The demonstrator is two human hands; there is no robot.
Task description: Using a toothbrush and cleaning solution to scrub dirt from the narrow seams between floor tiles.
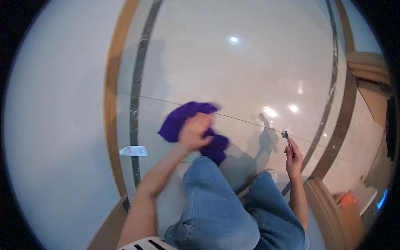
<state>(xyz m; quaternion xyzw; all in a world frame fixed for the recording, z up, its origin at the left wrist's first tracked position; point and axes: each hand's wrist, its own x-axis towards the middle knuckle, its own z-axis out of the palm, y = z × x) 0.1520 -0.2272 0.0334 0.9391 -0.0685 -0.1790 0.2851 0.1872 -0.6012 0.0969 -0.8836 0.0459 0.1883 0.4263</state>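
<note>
A rumpled purple cloth [175,123] lies on the glossy cream tile floor before me. My left hand [197,131] holds it from above, palm down against the floor, with the thumb out to the side. The hand and parts of the cloth are blurred, and the fingertips are hard to make out. Off to the right, my right hand [293,159] grips a small brush [284,135] like a toothbrush, pale bristles uppermost. Its dark neck shows above my fingers, while the rest of its handle is hidden in them. That brush is held apart from the cloth.
A white packet or bottle [134,151] bearing writing lies left, by the wooden baseboard [112,72]. My jeans-clad knees [215,203] are below the cloth. A wooden door frame [325,209] stands close at right; beyond it are a cardboard box [373,100] and an orange item [347,199].
</note>
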